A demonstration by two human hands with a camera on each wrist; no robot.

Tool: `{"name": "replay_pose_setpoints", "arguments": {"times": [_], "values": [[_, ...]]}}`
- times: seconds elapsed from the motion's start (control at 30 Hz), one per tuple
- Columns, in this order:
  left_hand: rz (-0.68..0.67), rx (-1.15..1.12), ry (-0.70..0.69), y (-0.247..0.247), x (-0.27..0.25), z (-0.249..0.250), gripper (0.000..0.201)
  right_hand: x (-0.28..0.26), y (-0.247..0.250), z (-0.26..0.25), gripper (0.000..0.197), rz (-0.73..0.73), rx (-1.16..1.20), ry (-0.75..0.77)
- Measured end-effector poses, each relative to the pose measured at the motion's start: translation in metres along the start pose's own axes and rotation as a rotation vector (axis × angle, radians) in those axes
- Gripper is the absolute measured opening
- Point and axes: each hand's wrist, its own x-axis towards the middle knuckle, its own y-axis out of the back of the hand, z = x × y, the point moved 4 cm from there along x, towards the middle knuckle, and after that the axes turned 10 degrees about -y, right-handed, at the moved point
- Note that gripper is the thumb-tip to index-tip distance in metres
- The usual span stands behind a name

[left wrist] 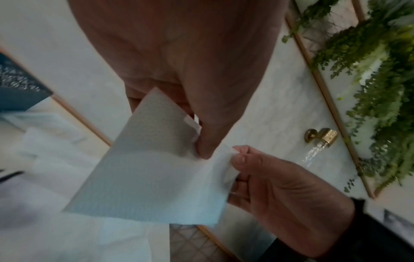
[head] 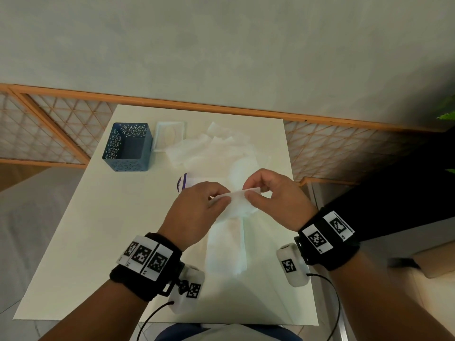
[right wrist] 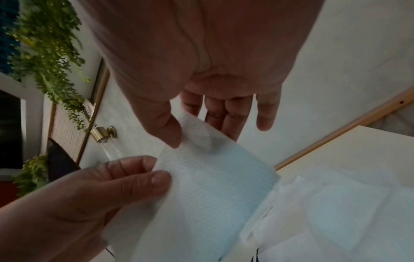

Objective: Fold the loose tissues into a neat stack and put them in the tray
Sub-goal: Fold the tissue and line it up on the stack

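Both hands hold one white tissue [head: 237,201] above the middle of the table. My left hand [head: 197,210] pinches its left top edge between thumb and fingers. My right hand [head: 275,195] pinches the right top edge; its other fingers [right wrist: 226,120] hang loosely behind. The tissue [left wrist: 152,173] hangs down from the pinch, partly folded [right wrist: 215,186]. Loose white tissues [head: 216,148] lie spread at the back of the table. A flatter tissue [head: 226,249] lies under the hands. A dark blue perforated tray [head: 128,147] stands at the back left.
A white tissue-box lid [head: 170,135] lies next to the blue tray. A white packet with purple print [head: 183,182] peeks out behind my left hand. The white table [head: 86,230] is edged by a wooden lattice rail [head: 221,108]. Green plants [left wrist: 376,88] hang to the side.
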Motion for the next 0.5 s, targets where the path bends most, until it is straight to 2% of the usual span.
{"name": "replay_pose_setpoints", "arguments": {"times": [0.1, 0.2, 0.23, 0.3, 0.4, 0.5], "values": [[0.08, -0.231, 0.16, -0.004, -0.006, -0.012, 0.012, 0.003, 0.0, 0.019, 0.033, -0.001, 0.177, -0.162], [0.145, -0.501, 0.387, -0.016, -0.015, -0.035, 0.012, 0.005, -0.015, 0.049, 0.051, -0.04, 0.403, -0.351], [0.148, -0.567, 0.452, -0.024, -0.019, -0.044, 0.011, 0.005, -0.024, 0.059, 0.051, -0.051, 0.454, -0.408], [0.141, -0.642, 0.546, -0.042, -0.03, -0.061, 0.013, 0.005, -0.042, 0.078, 0.037, -0.066, 0.521, -0.506], [0.119, -0.711, 0.67, -0.072, -0.048, -0.088, 0.015, 0.002, -0.07, 0.099, 0.024, -0.101, 0.562, -0.59], [0.091, -0.639, 0.744, -0.09, -0.061, -0.109, 0.017, 0.002, -0.088, 0.121, 0.019, -0.071, 0.501, -0.647]]}}
